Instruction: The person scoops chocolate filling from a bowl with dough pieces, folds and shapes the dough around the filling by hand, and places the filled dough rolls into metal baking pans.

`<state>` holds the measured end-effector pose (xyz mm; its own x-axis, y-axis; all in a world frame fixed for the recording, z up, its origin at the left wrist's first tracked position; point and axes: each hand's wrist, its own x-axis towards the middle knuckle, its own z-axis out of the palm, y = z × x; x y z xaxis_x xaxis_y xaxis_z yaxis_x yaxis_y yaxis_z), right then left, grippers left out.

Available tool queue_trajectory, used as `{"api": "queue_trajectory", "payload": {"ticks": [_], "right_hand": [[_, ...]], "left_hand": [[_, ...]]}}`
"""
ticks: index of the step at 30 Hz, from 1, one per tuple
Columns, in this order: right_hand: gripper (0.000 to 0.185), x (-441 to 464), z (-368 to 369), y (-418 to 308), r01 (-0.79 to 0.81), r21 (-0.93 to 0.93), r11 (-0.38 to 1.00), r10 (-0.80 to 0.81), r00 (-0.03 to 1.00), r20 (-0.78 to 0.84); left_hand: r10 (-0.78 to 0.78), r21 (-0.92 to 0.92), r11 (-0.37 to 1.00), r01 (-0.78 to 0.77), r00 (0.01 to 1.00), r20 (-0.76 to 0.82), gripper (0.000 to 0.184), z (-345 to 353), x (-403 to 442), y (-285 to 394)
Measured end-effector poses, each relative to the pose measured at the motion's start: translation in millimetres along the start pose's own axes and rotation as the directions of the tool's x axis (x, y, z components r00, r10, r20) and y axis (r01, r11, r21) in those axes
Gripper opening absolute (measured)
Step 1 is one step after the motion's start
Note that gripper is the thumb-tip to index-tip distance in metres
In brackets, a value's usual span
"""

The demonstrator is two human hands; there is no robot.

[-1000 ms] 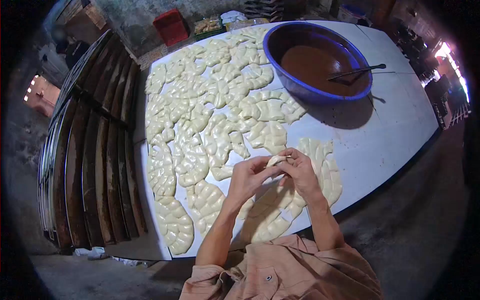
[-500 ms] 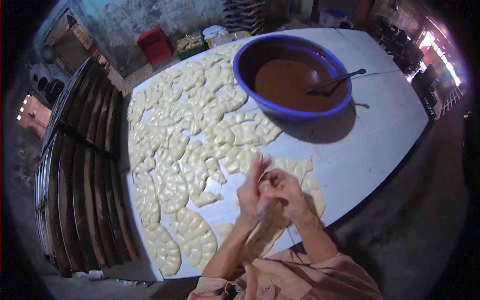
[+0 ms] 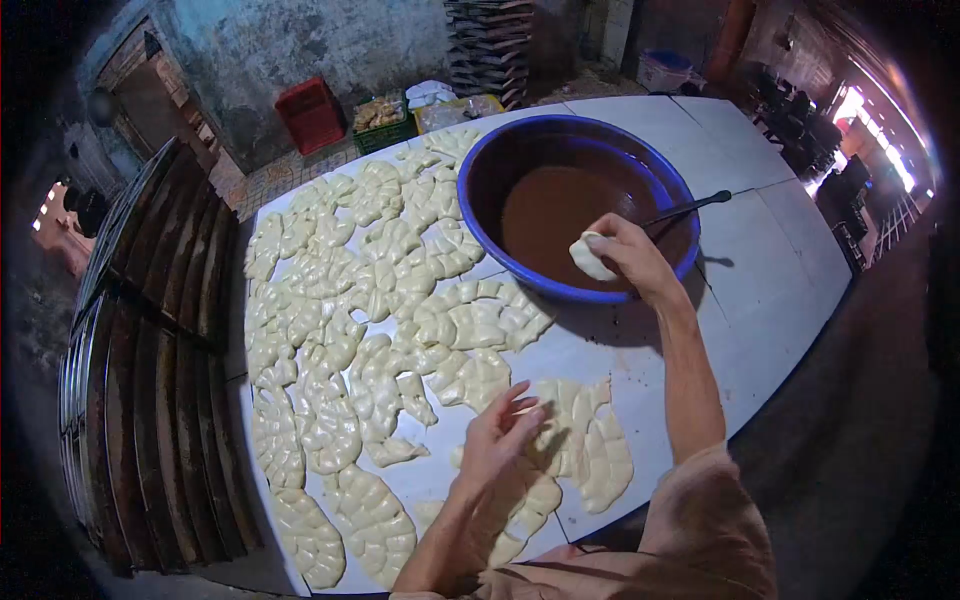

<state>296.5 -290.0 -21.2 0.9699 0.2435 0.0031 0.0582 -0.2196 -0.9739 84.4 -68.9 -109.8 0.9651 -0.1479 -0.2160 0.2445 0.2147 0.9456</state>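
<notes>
Over the near rim of a blue tub (image 3: 560, 285), my right hand (image 3: 630, 255) pinches a pale, flattened piece of dough (image 3: 592, 258). Brown filling (image 3: 555, 205) fills the lower part of the tub, and a dark-handled utensil (image 3: 700, 204) leans on its right side. My left hand (image 3: 500, 430) is lower down, fingers apart and holding nothing, above the pale dough pieces (image 3: 475, 378). These pieces lie packed together in glossy clusters across the left and middle of the white table (image 3: 780, 290).
A rack of stacked trays (image 3: 150, 400) stands along the table's left side. Behind the table are a red crate (image 3: 310, 115), a green crate (image 3: 382, 135) with pale items and a tall dark stack (image 3: 487, 50). A lidded bucket (image 3: 664, 72) sits farther back.
My hands were together over the dough and have parted. The right one has moved up and right to the tub with the piece of dough; the left has opened and stayed low.
</notes>
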Motion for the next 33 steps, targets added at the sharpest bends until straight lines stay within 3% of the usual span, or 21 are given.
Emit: {"api": "queue_trajectory", "payload": {"ticks": [2, 4, 6, 7, 11, 14, 15, 16, 18, 19, 21, 26, 27, 28, 31, 33], "right_hand": [[0.024, 33.5, -7.6, 17.8, -0.029, -0.325, 0.945, 0.082, 0.985, 0.149], [0.028, 55.3, -3.9, 39.3, 0.046, -0.662, 0.748, 0.143, 0.963, 0.229], [0.032, 61.2, 3.3, 54.3, 0.177, -0.819, 0.546, 0.290, 0.877, 0.382], [0.033, 63.9, 10.1, 52.3, 0.215, -0.837, 0.503, 0.400, 0.801, 0.446], [0.031, 57.0, 8.9, 34.0, 0.047, -0.723, 0.689, 0.383, 0.823, 0.419], [0.032, 59.8, 9.1, 49.4, 0.092, -0.778, 0.621, 0.355, 0.852, 0.384], [0.025, 61.6, 2.5, 53.0, 0.129, -0.589, 0.798, 0.202, 0.863, 0.463], [0.022, 57.6, 2.9, 44.5, -0.028, -0.393, 0.919, 0.203, 0.888, 0.413], [0.017, 39.8, 5.9, 12.1, -0.293, 0.089, 0.952, 0.251, 0.913, 0.323], [0.015, 31.7, 7.2, 0.3, -0.236, 0.244, 0.940, 0.150, 0.934, 0.326], [0.015, 16.9, 16.1, -10.1, -0.202, 0.400, 0.894, 0.101, 0.961, 0.259], [0.014, -36.4, 55.4, -7.3, -0.145, 0.684, 0.714, 0.063, 0.988, 0.144], [0.012, -50.8, 63.1, -10.5, -0.182, 0.696, 0.695, 0.053, 0.978, 0.203], [0.014, -57.3, 68.9, 5.7, -0.169, 0.706, 0.688, 0.001, 0.973, 0.233], [0.015, -85.9, 97.8, 9.2, -0.167, 0.774, 0.611, 0.089, 0.986, 0.142], [0.018, -98.5, 102.9, 22.7, -0.166, 0.811, 0.561, 0.013, 0.981, 0.192]], "left_hand": [[-0.047, 0.103, 0.993, 0.052, 0.998, -0.051, 0.049, -9.2, -3.6, 8.0], [-0.063, 0.114, 0.991, 0.069, 0.997, -0.054, 0.049, -14.7, -7.2, 4.6], [-0.100, 0.144, 0.984, 0.105, 0.994, -0.044, 0.048, -17.8, -10.3, 3.7], [-0.127, 0.168, 0.977, 0.132, 0.991, -0.035, 0.047, -18.9, -12.6, 5.5], [-0.119, 0.210, 0.970, 0.123, 0.992, -0.033, 0.045, -26.1, -15.3, -8.1], [-0.120, 0.241, 0.963, 0.118, 0.993, -0.006, 0.046, -22.7, -11.4, -3.2], [-0.115, 0.247, 0.963, 0.108, 0.993, 0.016, 0.046, -20.6, -9.0, 0.7], [-0.112, 0.252, 0.963, 0.100, 0.993, 0.034, 0.046, -18.7, -7.3, 5.8], [-0.101, 0.213, 0.973, 0.085, 0.993, 0.065, 0.045, -11.0, -0.4, 21.5], [-0.086, 0.196, 0.978, 0.069, 0.993, 0.077, 0.046, -8.1, 6.2, 22.1], [-0.057, 0.140, 0.989, 0.040, 0.990, 0.127, 0.048, -5.1, 26.2, 10.5], [0.023, -0.352, 0.936, -0.010, 0.999, 0.032, 0.049, 35.2, 50.9, 39.2], [0.052, -0.457, 0.888, -0.043, 0.999, 0.008, 0.049, 37.8, 52.4, 38.5], [0.039, -0.503, 0.864, -0.035, 0.999, -0.004, 0.047, 37.4, 50.0, 38.6], [-0.020, -0.607, 0.794, -0.027, 0.997, -0.070, 0.037, 28.7, 37.0, 32.5], [-0.041, -0.526, 0.848, -0.063, 0.982, -0.184, 0.029, 12.6, 29.8, 20.4]]}}
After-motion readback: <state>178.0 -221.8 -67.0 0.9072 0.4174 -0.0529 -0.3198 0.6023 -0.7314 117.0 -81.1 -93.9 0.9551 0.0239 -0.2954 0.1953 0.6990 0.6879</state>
